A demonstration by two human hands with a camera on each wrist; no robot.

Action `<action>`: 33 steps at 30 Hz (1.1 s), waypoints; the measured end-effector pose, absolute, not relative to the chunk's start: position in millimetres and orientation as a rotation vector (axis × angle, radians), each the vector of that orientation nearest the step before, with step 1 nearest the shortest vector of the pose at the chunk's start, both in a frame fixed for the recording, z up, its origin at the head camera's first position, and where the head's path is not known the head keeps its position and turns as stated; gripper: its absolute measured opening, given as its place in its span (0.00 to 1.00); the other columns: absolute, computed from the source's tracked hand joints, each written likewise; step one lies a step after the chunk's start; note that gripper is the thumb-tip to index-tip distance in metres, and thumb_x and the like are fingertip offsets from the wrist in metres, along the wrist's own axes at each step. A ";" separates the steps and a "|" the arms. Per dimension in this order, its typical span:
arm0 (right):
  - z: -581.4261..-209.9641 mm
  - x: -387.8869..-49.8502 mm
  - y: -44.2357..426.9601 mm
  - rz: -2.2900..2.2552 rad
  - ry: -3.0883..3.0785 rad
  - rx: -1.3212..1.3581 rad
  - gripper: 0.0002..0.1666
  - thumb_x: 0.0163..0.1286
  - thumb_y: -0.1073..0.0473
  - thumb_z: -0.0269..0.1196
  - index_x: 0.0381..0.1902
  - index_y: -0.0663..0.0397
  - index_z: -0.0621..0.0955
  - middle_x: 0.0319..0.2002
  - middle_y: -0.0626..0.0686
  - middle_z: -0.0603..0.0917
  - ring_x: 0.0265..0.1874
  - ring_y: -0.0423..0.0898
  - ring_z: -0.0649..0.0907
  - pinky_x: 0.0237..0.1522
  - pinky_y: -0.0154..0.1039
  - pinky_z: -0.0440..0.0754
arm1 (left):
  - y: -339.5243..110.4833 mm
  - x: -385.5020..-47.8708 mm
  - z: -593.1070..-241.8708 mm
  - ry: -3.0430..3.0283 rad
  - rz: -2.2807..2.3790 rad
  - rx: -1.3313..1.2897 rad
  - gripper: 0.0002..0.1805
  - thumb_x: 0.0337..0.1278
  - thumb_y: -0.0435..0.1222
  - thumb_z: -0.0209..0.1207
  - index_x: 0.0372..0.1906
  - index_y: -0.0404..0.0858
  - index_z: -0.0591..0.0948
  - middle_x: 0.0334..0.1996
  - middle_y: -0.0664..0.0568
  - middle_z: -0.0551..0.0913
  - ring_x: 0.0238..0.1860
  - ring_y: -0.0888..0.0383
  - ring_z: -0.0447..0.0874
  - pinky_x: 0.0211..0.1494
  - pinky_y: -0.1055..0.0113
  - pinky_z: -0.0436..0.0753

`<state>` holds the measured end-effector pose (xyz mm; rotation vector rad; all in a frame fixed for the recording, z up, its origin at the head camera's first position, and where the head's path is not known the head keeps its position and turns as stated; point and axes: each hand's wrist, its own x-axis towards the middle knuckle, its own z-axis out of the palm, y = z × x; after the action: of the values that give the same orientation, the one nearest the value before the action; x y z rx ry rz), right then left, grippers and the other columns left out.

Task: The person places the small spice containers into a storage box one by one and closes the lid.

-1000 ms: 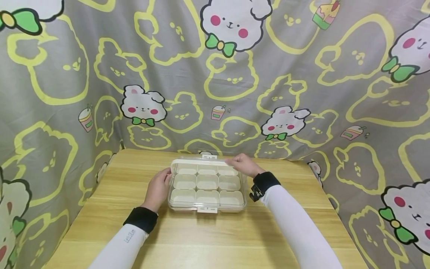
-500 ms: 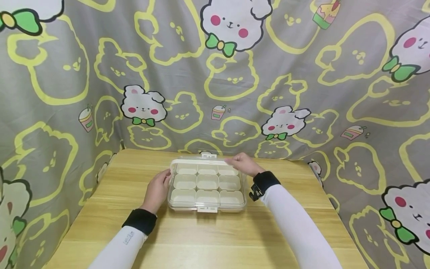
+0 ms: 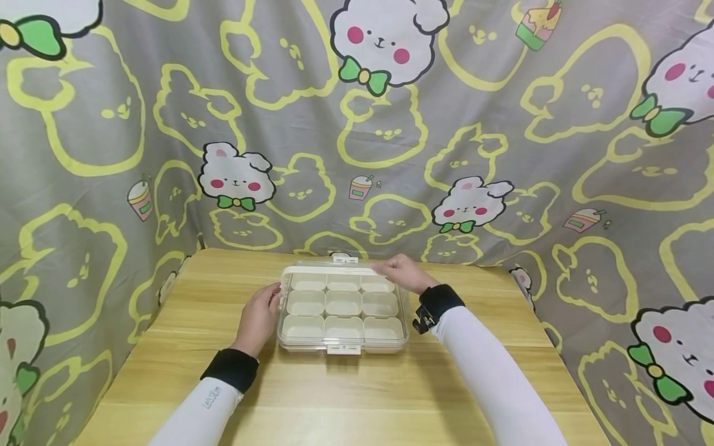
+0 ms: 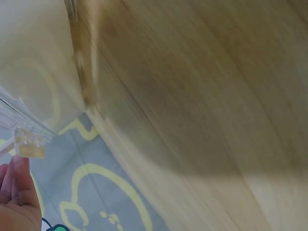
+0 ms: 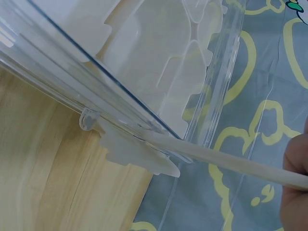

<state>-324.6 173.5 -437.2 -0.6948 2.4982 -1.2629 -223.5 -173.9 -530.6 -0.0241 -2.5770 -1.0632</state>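
A clear plastic storage box [image 3: 343, 342] lies on the table in the head view, its lid down over rows of cream compartments [image 3: 343, 303]. Across its far side runs a cream carrying handle [image 3: 329, 271]. My right hand [image 3: 404, 272] pinches the handle near its right end; in the right wrist view, the handle bar [image 5: 231, 162] runs into that hand [image 5: 296, 178]. At the box's left side is my left hand [image 3: 259, 316]. In the left wrist view, a fingertip of this hand [image 4: 19, 199] touches a cream end piece [image 4: 30, 147]; whether it pinches it is unclear.
Cream latches sit at the box's near side [image 3: 343, 350] and far side [image 3: 344, 260]. The wooden table [image 3: 329, 409] extends around the box. A grey patterned curtain [image 3: 312, 136] hangs close behind the table and along both sides.
The head view has shifted very slightly. Both hands keep their places at the box, and the handle stays across its far side.
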 end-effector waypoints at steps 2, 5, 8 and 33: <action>-437.1 -325.0 173.4 -1.265 2.499 -0.697 0.38 0.74 0.39 0.58 0.09 0.49 0.60 0.10 0.41 0.57 0.11 0.40 0.56 0.21 0.35 0.61 | -174.6 -223.5 -531.0 -2.577 -1.065 -0.015 0.18 0.75 0.33 0.53 0.63 0.29 0.76 0.57 0.35 0.80 0.59 0.38 0.78 0.63 0.44 0.76; -437.2 -325.6 173.5 -1.259 2.502 -0.696 0.38 0.74 0.39 0.58 0.09 0.49 0.60 0.10 0.41 0.57 0.11 0.40 0.57 0.21 0.35 0.61 | -175.5 -223.4 -530.6 -2.575 -1.069 -0.006 0.18 0.74 0.33 0.53 0.62 0.28 0.76 0.56 0.35 0.80 0.58 0.38 0.78 0.62 0.44 0.76; -437.4 -326.2 173.7 -1.255 2.501 -0.693 0.38 0.74 0.38 0.58 0.09 0.49 0.60 0.10 0.41 0.57 0.11 0.41 0.57 0.21 0.35 0.62 | -175.9 -223.5 -530.1 -2.572 -1.070 0.000 0.19 0.74 0.33 0.54 0.62 0.28 0.76 0.55 0.35 0.80 0.57 0.39 0.79 0.62 0.44 0.76; -442.1 -328.2 175.6 -1.139 2.569 -0.743 0.37 0.74 0.37 0.57 0.10 0.48 0.60 0.12 0.43 0.57 0.13 0.41 0.57 0.28 0.36 0.67 | -174.2 -219.8 -540.0 -2.676 -1.111 0.100 0.22 0.74 0.37 0.56 0.63 0.27 0.75 0.51 0.36 0.81 0.52 0.40 0.81 0.55 0.47 0.81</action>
<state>-328.2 175.6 -442.1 -0.7430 2.5694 -1.1393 -219.8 -174.2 -540.0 0.1005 -2.6755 -1.1109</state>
